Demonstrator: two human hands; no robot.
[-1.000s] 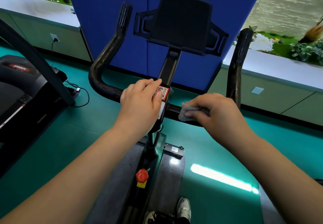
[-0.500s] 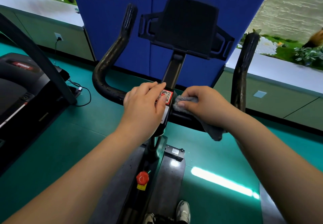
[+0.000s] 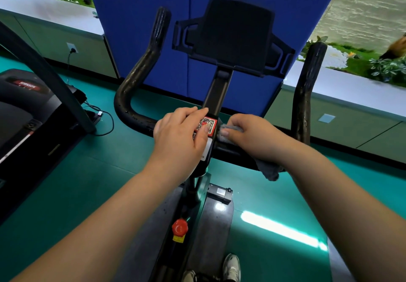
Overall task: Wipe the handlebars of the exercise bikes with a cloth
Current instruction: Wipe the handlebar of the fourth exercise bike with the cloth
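while wiping: right hand [image 3: 252, 137] grips grey cloth [image 3: 269, 169] on crossbar [image 3: 230, 149], which runs sideways
left hand [image 3: 180, 132]: rests flat on stem

Bike centre, stem [image 3: 217, 97] rising to the holder [image 3: 232, 37] at top. Handlebar [image 3: 131, 88] curves up on both sides of the stem; its crossbar runs left-right below the holder. Left hand [image 3: 180, 134] rests on the crossbar just left of the stem, fingers over the sticker [image 3: 207, 124]. Right hand [image 3: 252, 136] just right of the stem, on the crossbar, cloth [image 3: 269, 170] under it (a tail hangs below the bar). Knob [image 3: 180, 228] lower on the frame. Treadmill [image 3: 26, 114] far left. Panel [image 3: 208, 29] behind the bike. Shoe [image 3: 231, 267] at bottom.
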